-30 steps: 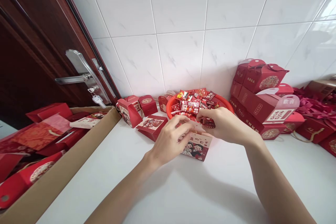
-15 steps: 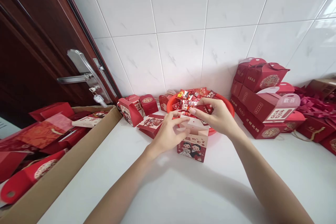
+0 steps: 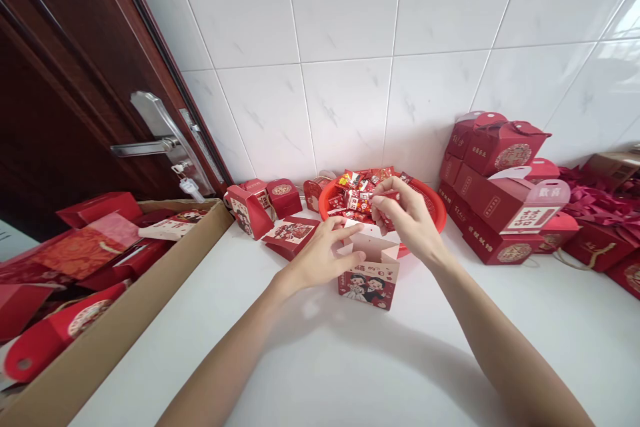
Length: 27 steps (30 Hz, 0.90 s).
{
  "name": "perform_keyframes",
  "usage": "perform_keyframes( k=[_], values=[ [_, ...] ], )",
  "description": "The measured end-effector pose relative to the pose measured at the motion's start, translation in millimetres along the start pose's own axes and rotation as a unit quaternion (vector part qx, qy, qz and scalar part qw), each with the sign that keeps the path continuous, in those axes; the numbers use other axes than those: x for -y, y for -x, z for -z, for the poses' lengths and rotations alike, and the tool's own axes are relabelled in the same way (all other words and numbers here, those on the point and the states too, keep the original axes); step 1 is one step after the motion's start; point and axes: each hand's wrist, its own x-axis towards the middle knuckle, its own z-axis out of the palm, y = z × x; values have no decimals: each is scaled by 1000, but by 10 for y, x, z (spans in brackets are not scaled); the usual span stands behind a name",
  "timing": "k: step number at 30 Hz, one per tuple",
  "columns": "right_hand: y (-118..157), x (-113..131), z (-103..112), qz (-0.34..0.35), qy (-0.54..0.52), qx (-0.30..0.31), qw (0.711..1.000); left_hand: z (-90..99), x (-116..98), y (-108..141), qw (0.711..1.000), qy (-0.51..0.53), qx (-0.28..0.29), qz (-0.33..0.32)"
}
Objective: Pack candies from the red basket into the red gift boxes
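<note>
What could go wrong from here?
Wrapped sweets in the right hand could catch on the open box's raised flaps and drop outside.
The left hand is right at the box's edge; a nudge might tip it.
The stacked boxes sit unevenly to the right; a wide arm swing could topple them.

this looks like a room in a home, though which room cannot be told. a dark wooden door point(image 3: 65, 73) with a metal handle point(image 3: 145, 147) and hanging keys point(image 3: 190, 188) stands at the left, next to a wall point(image 3: 345, 13) of glossy, pale, marbled tiles. red gift boxes point(image 3: 500, 200), wrapped sweets point(image 3: 357, 200) in a red plastic basket point(image 3: 440, 213) and an open carton point(image 3: 120, 300) share the plain white surface point(image 3: 310, 360).
</note>
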Motion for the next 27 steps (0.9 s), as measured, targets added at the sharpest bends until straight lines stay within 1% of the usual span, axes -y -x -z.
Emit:
perform_keyframes(
  k=[2, 4, 7, 9, 11, 13, 16, 19, 21, 23, 27],
  values=[
    [9, 37, 20, -21, -22, 42, 999, 0, 10, -4, 1000, -6, -4, -15],
    [13, 39, 20, 3, 24, 89, 996, 1, 6, -10, 1000, -9, -1, -18],
    [11, -6, 3, 48, 124, 157, 979, 8, -16, -12, 1000, -4, 7, -20],
    [10, -30, 6, 43, 149, 200, 967, 16, -29, -7, 1000, -4, 11, -20],
    [13, -21, 36, 36, 144, 221, 964, 25, -33, 1, 1000, -15, 15, -16],
    [19, 19, 96, 43, 146, 206, 967, 35, -25, 8, 999, -30, 15, -14],
    [26, 105, 223, 55, 160, 150, 974, 49, -2, 14, 999, -48, -3, -19],
    [27, 173, 370, 51, 159, 110, 980, 64, 10, 8, 998, -45, -3, -47],
    [27, 200, 460, 38, 167, 97, 981, 67, 8, 0, 998, -24, 2, -62],
    [29, 216, 530, 22, 179, 99, 979, 56, 6, -9, 998, -2, -8, -63],
    [40, 223, 595, -15, 201, 142, 969, 19, 9, -19, 996, 60, -55, -38]
  ],
)
